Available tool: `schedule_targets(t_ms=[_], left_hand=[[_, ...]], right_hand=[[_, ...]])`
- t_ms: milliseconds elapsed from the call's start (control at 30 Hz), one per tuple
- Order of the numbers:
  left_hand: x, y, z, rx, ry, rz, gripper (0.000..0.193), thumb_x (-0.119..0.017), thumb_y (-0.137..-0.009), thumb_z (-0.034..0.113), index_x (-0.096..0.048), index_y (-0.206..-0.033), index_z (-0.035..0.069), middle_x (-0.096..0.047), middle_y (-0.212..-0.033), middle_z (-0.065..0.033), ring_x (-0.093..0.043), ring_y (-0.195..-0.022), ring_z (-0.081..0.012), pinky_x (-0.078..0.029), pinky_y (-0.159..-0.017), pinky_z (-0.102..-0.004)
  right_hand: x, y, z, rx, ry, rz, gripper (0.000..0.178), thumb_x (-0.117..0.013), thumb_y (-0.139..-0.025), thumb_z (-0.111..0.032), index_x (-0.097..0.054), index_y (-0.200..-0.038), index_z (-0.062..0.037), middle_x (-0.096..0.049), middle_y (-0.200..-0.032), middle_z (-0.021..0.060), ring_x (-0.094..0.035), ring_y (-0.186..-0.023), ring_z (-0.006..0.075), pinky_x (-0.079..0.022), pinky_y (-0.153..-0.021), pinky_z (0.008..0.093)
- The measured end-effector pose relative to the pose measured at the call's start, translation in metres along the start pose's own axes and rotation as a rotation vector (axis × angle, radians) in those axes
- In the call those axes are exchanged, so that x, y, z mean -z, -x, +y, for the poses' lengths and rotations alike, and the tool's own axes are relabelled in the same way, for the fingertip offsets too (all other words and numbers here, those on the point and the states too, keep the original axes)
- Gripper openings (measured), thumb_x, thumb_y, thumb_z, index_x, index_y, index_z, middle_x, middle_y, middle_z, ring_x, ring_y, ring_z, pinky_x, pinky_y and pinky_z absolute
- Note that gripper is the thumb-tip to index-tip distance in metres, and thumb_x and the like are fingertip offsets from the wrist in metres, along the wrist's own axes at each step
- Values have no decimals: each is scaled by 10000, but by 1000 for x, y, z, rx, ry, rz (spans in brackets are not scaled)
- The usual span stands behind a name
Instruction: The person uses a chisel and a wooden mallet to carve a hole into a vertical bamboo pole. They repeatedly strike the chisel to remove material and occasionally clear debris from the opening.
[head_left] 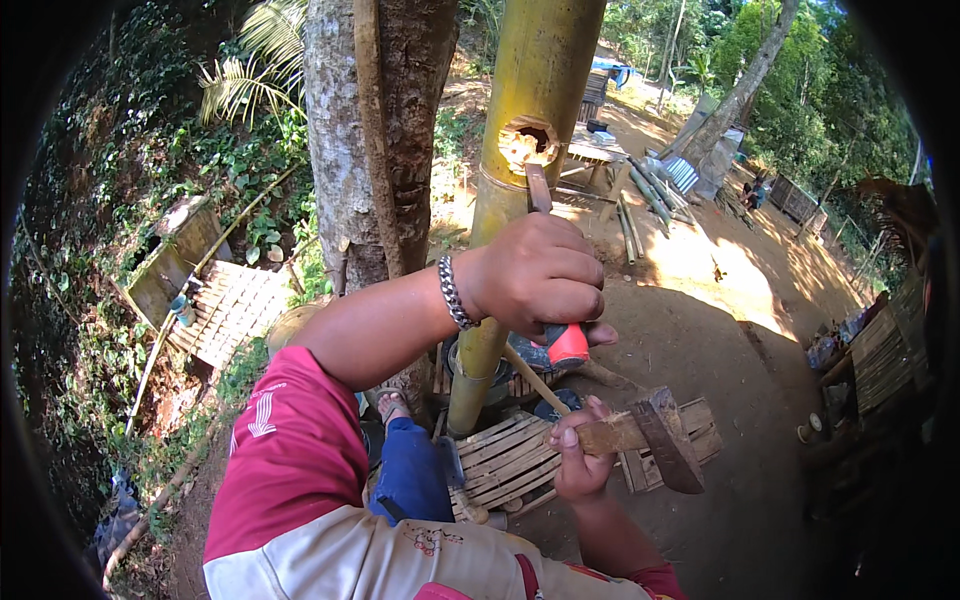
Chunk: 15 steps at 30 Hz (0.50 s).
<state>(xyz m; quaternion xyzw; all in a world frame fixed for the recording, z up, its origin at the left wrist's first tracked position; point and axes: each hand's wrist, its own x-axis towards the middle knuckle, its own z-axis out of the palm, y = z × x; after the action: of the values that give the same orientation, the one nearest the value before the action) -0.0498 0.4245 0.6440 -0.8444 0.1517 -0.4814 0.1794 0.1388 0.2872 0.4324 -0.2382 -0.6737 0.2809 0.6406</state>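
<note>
My left hand (545, 275), with a chain bracelet at its wrist, is closed around a chisel (567, 345) with a red and black handle. The flat blade points up, its tip at the lower rim of a rough hole (528, 143) cut into a thick yellow-green bamboo pole (500, 225). Lower right, my right hand (583, 460) grips a wooden-handled tool (665, 440) with a rust-brown, wedge-shaped head; whether it is an axe or a hammer I cannot tell. This tool is apart from the chisel.
Close left of the pole rises a tree trunk (345, 150). Below is a bamboo-slat platform (510, 455), beside my foot (393, 406). Another slatted platform (225, 305) lies left amid greenery. Cut bamboo poles (650, 195) and a table (597, 148) stand farther back on bare earth.
</note>
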Motion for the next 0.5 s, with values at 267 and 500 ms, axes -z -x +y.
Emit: schedule_targets(t_ms=[267,500], left_hand=[[-3,0,1,16,-6,11,322,-849,-765,237,-553,-714,120,-502,-647,-21,-556,-525,-239,-405,-459,-369],[-1,-4,4,57,-11,22,335,-851,-775,245,-548,-707,120,-515,-651,-25,-570,-536,-247,-418,-467,-376]], right_hand=[[0,7,-3,-103,-124,9,257,-523,-1020,-54,-433,-1249,21,-574,-925,116,-564,-848,175,-518,-807,369],[-1,-29,-32,188,-37,0,147,-479,-1001,-16,-440,-1142,-27,-547,-935,121,-553,-800,181,-508,-759,366]])
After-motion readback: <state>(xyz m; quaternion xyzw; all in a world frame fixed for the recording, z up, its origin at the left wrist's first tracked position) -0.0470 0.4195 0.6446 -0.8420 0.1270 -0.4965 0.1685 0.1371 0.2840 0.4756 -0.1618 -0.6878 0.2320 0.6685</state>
